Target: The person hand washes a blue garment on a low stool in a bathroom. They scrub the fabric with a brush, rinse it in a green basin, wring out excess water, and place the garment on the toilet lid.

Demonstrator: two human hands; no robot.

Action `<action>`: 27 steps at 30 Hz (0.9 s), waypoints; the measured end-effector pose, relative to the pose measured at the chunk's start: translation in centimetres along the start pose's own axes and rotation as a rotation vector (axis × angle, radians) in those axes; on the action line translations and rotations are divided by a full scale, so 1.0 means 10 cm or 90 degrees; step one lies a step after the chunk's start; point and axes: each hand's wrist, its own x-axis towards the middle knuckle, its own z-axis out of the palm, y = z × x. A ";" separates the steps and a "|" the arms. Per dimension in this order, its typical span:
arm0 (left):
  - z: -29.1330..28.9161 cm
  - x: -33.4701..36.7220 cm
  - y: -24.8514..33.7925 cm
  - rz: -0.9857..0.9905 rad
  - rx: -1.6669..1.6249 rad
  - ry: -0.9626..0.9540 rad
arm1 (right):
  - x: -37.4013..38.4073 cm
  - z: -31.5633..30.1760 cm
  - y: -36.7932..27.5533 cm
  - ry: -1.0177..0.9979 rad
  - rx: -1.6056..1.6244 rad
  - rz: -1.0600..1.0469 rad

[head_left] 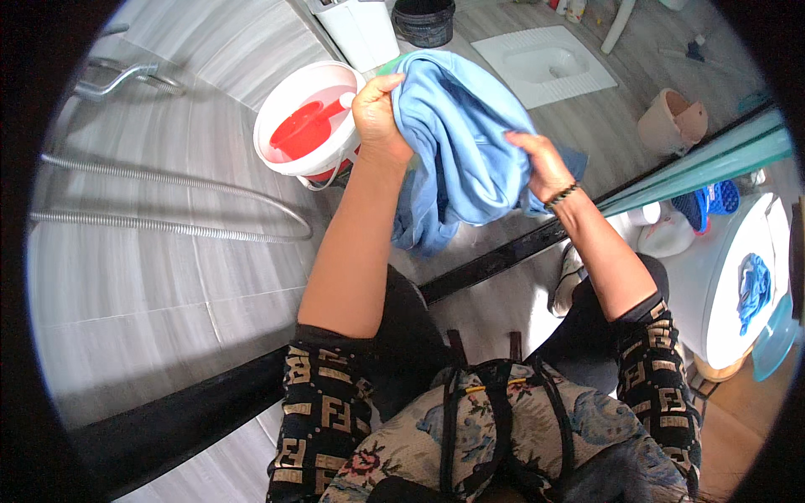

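Observation:
A light blue garment or cloth (465, 126) hangs bunched and folded between my two hands, held up in front of me. My left hand (381, 117) is closed on its upper left edge, thumb on top. On the right side, my right hand (541, 163), with a dark beaded bracelet at the wrist, grips the cloth's edge; some of its fingers are behind the fabric. Just left of my left hand stands a white bucket (267, 134) with a red dipper (302, 132) inside. The cloth's lower folds hang loose above the floor.
A squat toilet (553, 71) lies beyond the cloth, with a black bucket (425, 23) and a white bin (360, 33) at the back. Right are a pinkish bin (671, 121), a glass panel (696, 172) and a white washing machine (713, 277). A shower hose (184, 226) hangs left.

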 end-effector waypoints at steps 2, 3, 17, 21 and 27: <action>-0.12 0.03 0.02 -0.042 0.022 -0.006 | -0.01 0.02 -0.18 -0.017 0.210 -0.013; -0.17 0.05 0.02 -0.065 0.048 -0.006 | -0.04 -0.01 -0.29 -0.031 0.272 0.003; -0.23 0.14 -0.28 -0.170 0.517 -0.098 | -0.25 -0.34 -0.75 -0.034 0.413 -0.108; -0.36 0.05 -0.56 -0.207 0.779 -0.263 | -0.24 -0.71 -0.86 -0.164 0.456 -0.163; -0.46 -0.21 -1.29 -0.129 0.991 -0.216 | -0.19 -0.32 -0.79 -0.173 0.481 -0.176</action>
